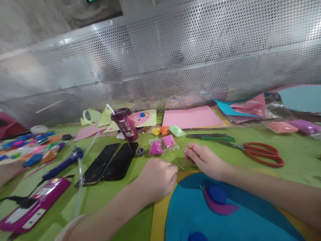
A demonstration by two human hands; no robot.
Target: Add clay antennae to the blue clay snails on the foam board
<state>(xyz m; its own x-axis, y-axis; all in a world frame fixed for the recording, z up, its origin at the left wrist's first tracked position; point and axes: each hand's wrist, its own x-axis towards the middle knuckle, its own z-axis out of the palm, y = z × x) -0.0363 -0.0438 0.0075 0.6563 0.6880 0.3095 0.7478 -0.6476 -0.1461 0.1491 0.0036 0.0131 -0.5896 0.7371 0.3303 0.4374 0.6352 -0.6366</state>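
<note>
My right hand (204, 160) is closed around a thin pink strand (185, 162). The strand's pale thin tips show low between my two hands, and its other end pokes out above the fingers. My left hand (159, 177) is curled shut just left of the strand's tips; anything inside its fingers is hidden. Below the right forearm lies a blue rounded sheet (185, 207) on a yellow backing (158, 217). On it sits a purple clay snail body (222, 209) with a blue clay disc (217, 194) and thin feelers. Another blue clay piece (197, 236) is cut off by the bottom edge.
Behind the hands lie several small clay bags (168, 141), a utility knife (213, 136) and orange-handled scissors (262, 154). Leftward are two phones (121, 160), a lidded cup (125, 124), a glue gun (62, 164) and a power strip (37, 204). Another person's arm (10, 170) reaches in at left.
</note>
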